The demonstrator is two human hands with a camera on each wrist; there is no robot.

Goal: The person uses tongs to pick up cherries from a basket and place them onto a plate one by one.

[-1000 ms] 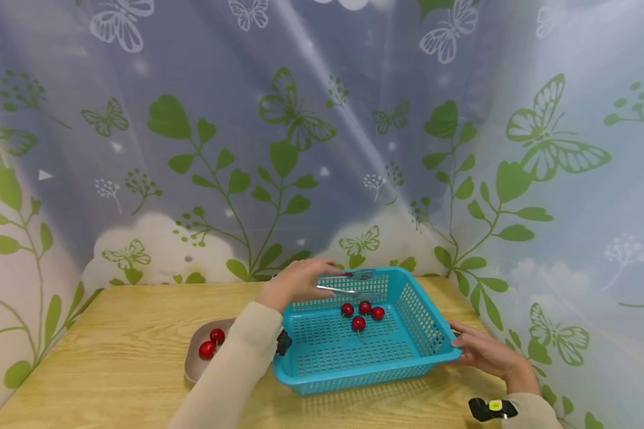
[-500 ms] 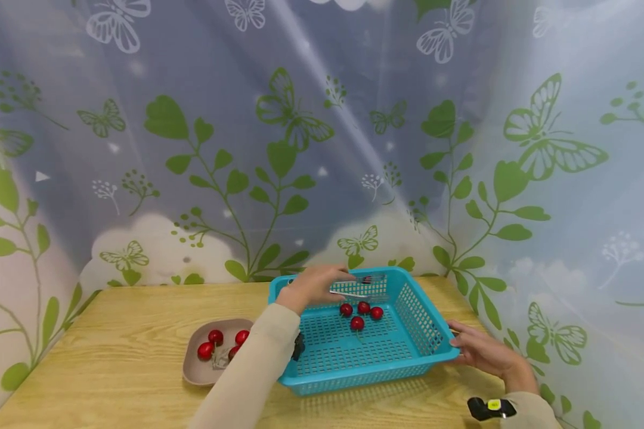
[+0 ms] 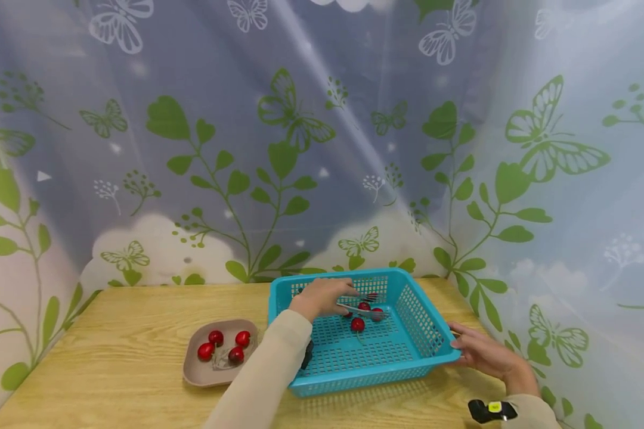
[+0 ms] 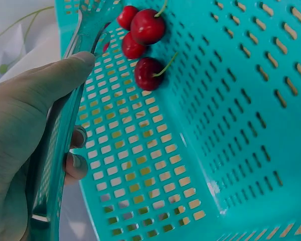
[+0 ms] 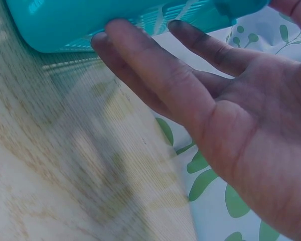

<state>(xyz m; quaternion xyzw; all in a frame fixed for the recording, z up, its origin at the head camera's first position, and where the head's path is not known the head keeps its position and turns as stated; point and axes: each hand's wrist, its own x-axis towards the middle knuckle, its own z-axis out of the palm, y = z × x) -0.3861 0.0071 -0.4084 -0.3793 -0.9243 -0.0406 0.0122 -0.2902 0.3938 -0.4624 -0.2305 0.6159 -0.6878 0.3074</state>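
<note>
My left hand (image 3: 322, 296) holds metal tongs (image 4: 52, 150) with slotted, fork-like ends, the thumb along one arm and fingers around the other side. Their tips are spread inside a blue perforated plastic basket (image 3: 375, 373), close over several red cherries (image 3: 357, 325) with green stems. In the head view the lower tong arm overlaps some of these cherries, and a red patch shows at the upper arm's tip. At the basket's right front corner, my right hand (image 3: 485, 351) grips it, thumb at the rim and fingers extended along the side and underneath.
A brownish-pink dish (image 3: 193, 369) stands left of the basket, holding several cherries (image 3: 236, 356) over a greyish pattern. My left forearm (image 3: 265, 375) passes close by its right edge. A patterned butterfly curtain (image 3: 322, 179) borders the wooden table (image 3: 129, 345) behind and at the sides.
My left hand has moved right and lowered the tongs into the basket toward the cherries. More of the dish has come into view. The right hand and basket have stayed put.
</note>
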